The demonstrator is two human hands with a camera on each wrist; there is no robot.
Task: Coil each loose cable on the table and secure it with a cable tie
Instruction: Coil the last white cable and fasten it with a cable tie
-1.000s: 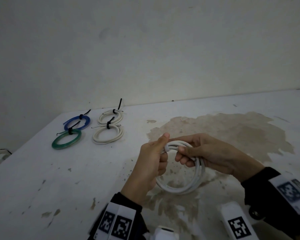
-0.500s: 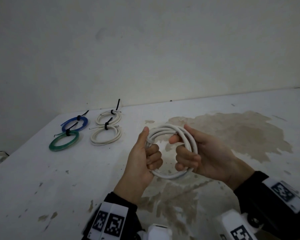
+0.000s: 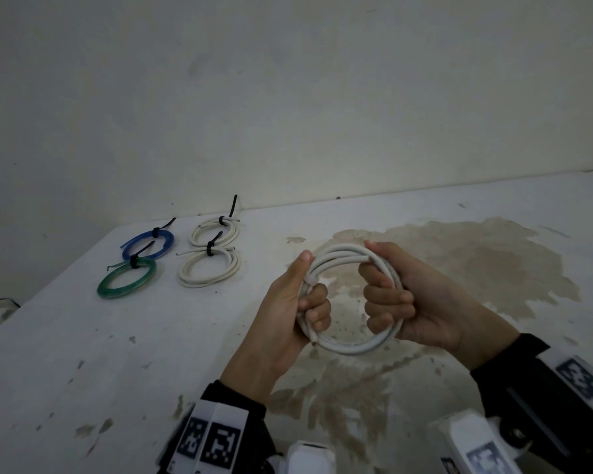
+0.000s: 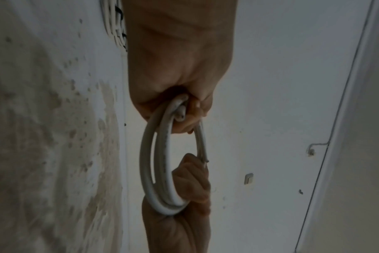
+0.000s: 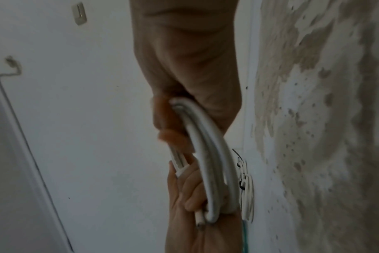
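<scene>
A thick white cable (image 3: 350, 347) is wound into a round coil of a few turns and held upright above the table. My left hand (image 3: 305, 302) grips the coil's left side, thumb up along it, with a cut cable end (image 3: 313, 342) sticking out below the fingers. My right hand (image 3: 387, 295) grips the right side, fingers curled through the loop. The left wrist view shows the coil (image 4: 154, 171) between both fists; the right wrist view shows the coil (image 5: 214, 171) edge-on. No tie is visible on this coil.
Four tied coils lie at the table's far left: a blue one (image 3: 148, 243), a green one (image 3: 127, 282) and two white ones (image 3: 214, 230) (image 3: 209, 271), each with a black cable tie. A large brown stain (image 3: 459, 268) covers the table (image 3: 83, 371) under my hands. The wall stands behind.
Both hands lifted the coil and turned it from lying tilted to upright facing me. My right hand shifted from the top of the loop to gripping its right side.
</scene>
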